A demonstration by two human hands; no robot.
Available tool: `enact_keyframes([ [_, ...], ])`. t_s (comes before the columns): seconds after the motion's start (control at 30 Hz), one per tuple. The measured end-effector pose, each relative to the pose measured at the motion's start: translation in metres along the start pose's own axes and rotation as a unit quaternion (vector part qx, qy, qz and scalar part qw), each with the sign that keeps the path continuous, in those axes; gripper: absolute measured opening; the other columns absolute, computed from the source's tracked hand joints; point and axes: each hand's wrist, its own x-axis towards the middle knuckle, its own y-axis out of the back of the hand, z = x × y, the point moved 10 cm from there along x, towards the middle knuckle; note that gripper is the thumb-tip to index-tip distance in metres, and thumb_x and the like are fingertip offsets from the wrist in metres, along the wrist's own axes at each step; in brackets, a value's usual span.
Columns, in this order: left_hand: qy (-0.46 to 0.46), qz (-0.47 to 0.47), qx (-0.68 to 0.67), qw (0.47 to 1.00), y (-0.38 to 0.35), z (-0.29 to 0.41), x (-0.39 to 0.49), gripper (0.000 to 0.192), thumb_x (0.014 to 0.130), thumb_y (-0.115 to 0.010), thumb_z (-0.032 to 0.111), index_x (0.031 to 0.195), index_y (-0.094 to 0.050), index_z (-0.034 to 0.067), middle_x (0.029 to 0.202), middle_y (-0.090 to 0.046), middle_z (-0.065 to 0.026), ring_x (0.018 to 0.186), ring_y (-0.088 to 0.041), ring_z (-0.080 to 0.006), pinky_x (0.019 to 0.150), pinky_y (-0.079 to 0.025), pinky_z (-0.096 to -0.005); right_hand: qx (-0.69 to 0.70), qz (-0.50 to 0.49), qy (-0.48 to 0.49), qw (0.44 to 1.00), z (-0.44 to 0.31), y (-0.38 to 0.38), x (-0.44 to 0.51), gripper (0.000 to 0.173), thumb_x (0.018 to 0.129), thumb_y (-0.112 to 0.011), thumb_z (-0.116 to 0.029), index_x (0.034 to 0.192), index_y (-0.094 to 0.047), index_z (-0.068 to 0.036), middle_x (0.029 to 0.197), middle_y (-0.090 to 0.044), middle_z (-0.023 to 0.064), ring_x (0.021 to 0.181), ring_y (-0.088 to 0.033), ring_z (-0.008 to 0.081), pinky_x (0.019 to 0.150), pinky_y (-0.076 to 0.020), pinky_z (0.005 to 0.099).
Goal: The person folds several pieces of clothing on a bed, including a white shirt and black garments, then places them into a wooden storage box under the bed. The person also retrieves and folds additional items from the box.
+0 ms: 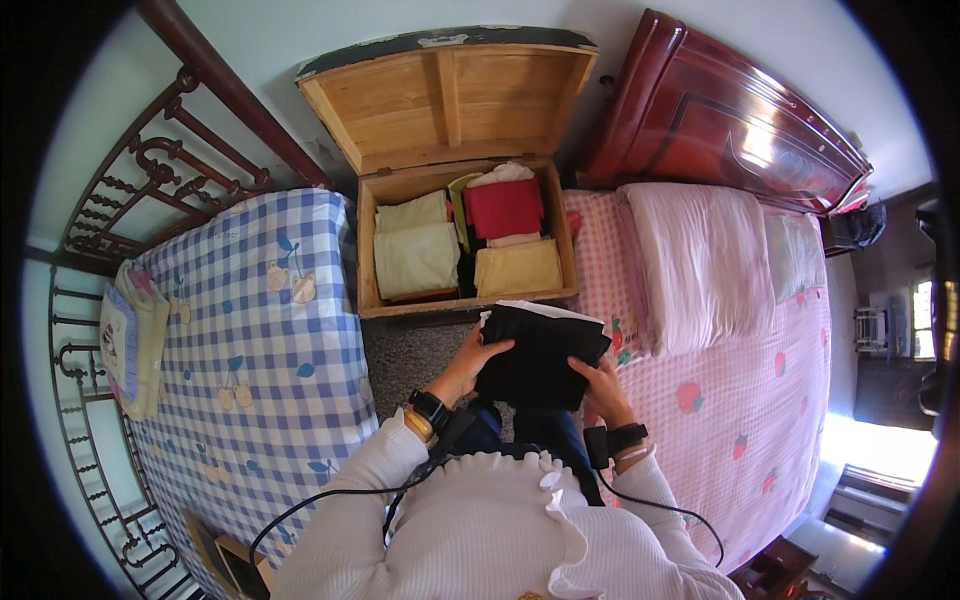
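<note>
Between my two hands is a folded stack of black cloth (536,358), with a strip of white cloth (551,310) showing along its far edge. My left hand (474,361) grips its left side, thumb on top. On the right side, my right hand (602,386) holds it the same way. Just beyond the stack stands a wooden chest (367,247) with its lid (442,97) raised. Inside lie folded pale green cloths (416,259) at left, a red folded cloth (504,208) at back right and a yellow folded cloth (519,268) at front right.
A bed with a blue checked sheet (255,322) flanks the chest at left, with a dark metal bed frame (157,165). At right is a bed with a pink strawberry-print sheet (720,420), a folded pink quilt (697,262) and a glossy red-brown headboard (750,127). Cables (322,495) hang from both wrists.
</note>
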Motion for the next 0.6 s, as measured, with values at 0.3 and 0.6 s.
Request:
enact_keyframes([
  [0.3,-0.06,0.055,0.055,0.995,0.03,0.051,0.086,0.069,0.08,-0.08,0.01,0.139,-0.044,0.004,0.133,-0.055,-0.008,0.123,-0.052,-0.0209,0.105,-0.042,-0.0362,0.003,-0.04,-0.024,0.999,-0.008,0.006,0.135,0.038,0.087,-0.072,-0.005,0.124,-0.062,-0.004,0.115,-0.068,0.0023,0.106,-0.062,0.0138,0.094,-0.0493,0.0299],
  [0.6,-0.031,0.12,0.047,0.991,0.054,0.072,0.185,0.066,0.087,-0.074,0.01,0.143,-0.04,0.003,0.136,-0.053,-0.0106,0.123,-0.052,-0.0206,0.106,-0.043,-0.0342,-0.028,-0.057,-0.049,0.997,-0.001,0.022,0.274,0.036,0.084,-0.073,-0.003,0.119,-0.065,-0.004,0.11,-0.07,0.0018,0.101,-0.064,0.0134,0.093,-0.0499,0.0291],
])
